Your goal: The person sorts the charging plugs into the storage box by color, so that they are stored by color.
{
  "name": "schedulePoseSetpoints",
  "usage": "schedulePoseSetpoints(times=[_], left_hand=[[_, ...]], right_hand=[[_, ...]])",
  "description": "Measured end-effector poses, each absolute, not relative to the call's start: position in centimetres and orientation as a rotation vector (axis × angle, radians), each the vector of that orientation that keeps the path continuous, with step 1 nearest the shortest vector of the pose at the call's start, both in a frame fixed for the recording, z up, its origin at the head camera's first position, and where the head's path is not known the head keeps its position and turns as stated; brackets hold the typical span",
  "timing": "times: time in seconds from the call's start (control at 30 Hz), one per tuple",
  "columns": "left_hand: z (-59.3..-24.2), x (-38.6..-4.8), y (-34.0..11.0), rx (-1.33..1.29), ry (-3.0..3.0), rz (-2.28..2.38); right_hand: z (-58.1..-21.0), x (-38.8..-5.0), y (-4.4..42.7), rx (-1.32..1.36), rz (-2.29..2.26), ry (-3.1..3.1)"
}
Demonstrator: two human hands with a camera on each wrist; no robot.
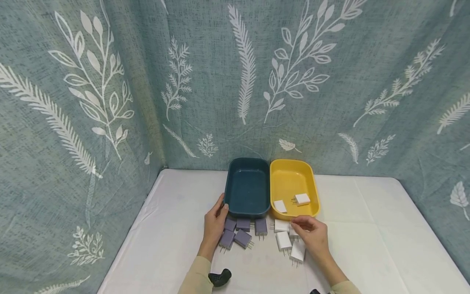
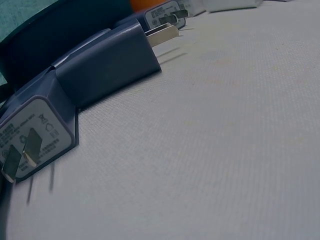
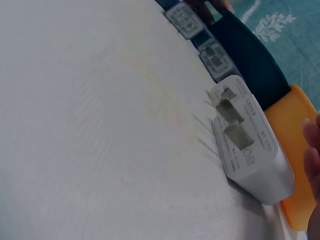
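Note:
My left hand (image 1: 215, 222) rests against the near left corner of a dark blue tray (image 1: 266, 173), thumb at the front and fingers along the side. Several purple-grey plug chargers (image 1: 243, 239) lie on the table beside that hand, prongs showing in the left wrist view on one charger (image 2: 107, 62). My right hand (image 1: 312, 234) is bent over several white plug chargers (image 1: 283, 241) before a yellow tray (image 1: 313, 185). Its thumb and fingertips come close to the chargers there; whether they pinch one is hidden. A white charger (image 3: 250, 142) stands near these fingers in the right wrist view.
Inside the yellow tray are two white chargers, one (image 1: 302, 199) with its prongs to the left. The trays stand side by side against a patterned curtain (image 1: 220, 81). White cloth (image 1: 367, 228) covers the table. A black object (image 1: 220, 277) sits by the left sleeve.

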State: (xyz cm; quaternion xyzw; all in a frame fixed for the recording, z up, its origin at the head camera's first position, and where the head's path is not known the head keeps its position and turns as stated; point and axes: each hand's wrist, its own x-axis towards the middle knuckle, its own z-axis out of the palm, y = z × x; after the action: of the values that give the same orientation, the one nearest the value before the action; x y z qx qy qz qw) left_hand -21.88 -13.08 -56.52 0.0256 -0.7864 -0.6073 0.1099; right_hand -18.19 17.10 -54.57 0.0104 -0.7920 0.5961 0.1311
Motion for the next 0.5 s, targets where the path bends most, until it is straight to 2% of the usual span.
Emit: schedulePoseSetpoints(times=[0.5], left_hand=[[-57.0,-21.8,-13.1,0.022,-2.286,-1.738]], right_hand=[[-56.1,-17.8,17.6,-0.001,1.754,-2.280]])
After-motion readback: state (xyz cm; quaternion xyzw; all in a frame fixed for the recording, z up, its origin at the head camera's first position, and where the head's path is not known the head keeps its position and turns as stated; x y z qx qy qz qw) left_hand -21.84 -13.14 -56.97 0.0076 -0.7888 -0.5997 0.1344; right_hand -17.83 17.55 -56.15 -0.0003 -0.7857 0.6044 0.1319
